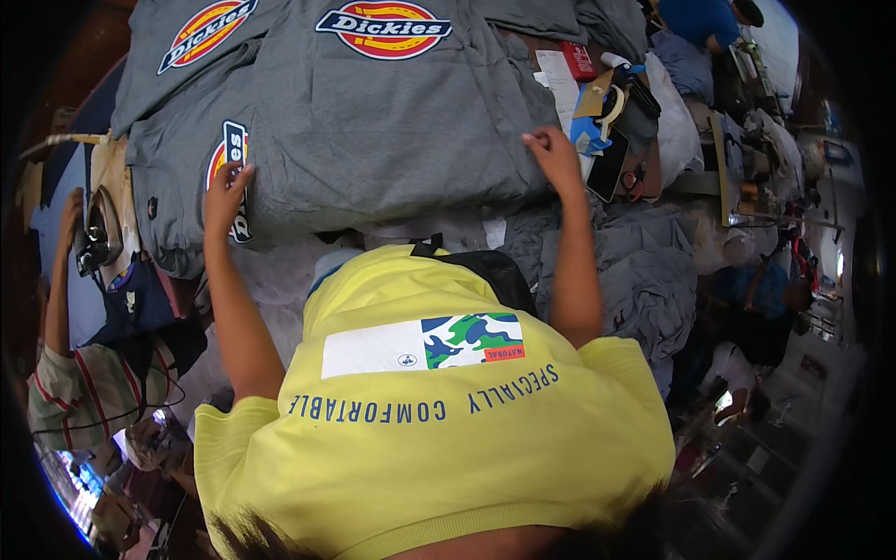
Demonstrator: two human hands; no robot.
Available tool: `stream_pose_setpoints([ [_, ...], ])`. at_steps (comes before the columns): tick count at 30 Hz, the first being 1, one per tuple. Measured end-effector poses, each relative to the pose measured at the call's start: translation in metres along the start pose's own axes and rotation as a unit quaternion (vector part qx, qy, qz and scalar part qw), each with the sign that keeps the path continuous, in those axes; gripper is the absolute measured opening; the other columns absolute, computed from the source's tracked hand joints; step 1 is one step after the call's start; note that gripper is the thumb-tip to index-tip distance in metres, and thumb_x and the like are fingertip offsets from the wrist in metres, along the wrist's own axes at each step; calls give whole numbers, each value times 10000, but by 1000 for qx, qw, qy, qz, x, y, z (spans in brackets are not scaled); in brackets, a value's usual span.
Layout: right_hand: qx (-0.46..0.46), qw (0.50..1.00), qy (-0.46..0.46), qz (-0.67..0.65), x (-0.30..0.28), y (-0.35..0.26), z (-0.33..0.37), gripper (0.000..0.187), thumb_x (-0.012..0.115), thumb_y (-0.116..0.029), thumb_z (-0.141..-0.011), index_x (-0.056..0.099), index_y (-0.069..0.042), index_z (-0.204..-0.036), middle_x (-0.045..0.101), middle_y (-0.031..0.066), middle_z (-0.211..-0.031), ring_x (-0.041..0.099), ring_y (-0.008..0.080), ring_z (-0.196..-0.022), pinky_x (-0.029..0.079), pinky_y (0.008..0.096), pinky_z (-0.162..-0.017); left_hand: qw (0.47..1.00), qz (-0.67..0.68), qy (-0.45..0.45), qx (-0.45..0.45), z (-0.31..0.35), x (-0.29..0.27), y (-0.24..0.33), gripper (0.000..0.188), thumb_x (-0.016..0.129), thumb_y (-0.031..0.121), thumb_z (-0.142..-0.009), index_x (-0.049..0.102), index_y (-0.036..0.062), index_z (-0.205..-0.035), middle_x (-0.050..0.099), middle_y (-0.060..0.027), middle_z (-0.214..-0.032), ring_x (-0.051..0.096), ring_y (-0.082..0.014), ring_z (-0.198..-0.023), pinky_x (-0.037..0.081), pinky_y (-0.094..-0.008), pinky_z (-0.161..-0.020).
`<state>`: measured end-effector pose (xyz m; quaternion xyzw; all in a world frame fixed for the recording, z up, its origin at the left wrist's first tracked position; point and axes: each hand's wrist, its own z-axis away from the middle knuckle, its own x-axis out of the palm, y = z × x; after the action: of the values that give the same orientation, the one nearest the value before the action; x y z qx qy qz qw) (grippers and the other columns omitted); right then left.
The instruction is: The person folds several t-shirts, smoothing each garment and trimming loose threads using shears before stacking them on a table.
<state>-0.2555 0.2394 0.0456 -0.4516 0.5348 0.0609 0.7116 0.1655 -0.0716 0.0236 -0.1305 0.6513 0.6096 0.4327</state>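
Three oval emblems in red, yellow and navy showed on the soft, matte grey cloth garments, whose number could not be told in the layered heap. The heap lay between and beyond the two hands, lightly creased, its long axis running roughly left to right.

One emblem lay under the fingers of the left hand, its long axis pointing away from the body; another, beyond and between the hands, ran crosswise; the third, beyond the left fingers, slanted. The left fingers were slightly bent; whether they gripped cloth could not be told. The right hand's fingers curled at the heap's right edge, their grip likewise unclear. Right of them lay one black rectangular phone and one pair of red-handled scissors.
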Motion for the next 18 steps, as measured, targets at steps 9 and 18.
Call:
stream_pose_setpoints([
  [9, 18, 998, 38, -52, -22, 34, 13, 175, 656, -171, -720, 561, -24, -721, 580, 123, -644, 580, 212, -606, 421, 336, -547, 994, 97, -49, 5, 20, -34, -6, 230, 634, 218, -774, 565, -1, -766, 524, 1, -638, 467, -91, -603, 364, -244, -539],
  [18, 55, 987, -151, -21, -35, 24, 61, 258, 673, -228, -716, 598, -13, -838, 587, 127, -725, 574, 193, -685, 429, 311, -615, 982, 112, -139, -57, 51, -28, -30, 352, 623, 76, -749, 540, 30, -1087, 553, -26, -821, 511, -99, -746, 414, -235, -672],
])
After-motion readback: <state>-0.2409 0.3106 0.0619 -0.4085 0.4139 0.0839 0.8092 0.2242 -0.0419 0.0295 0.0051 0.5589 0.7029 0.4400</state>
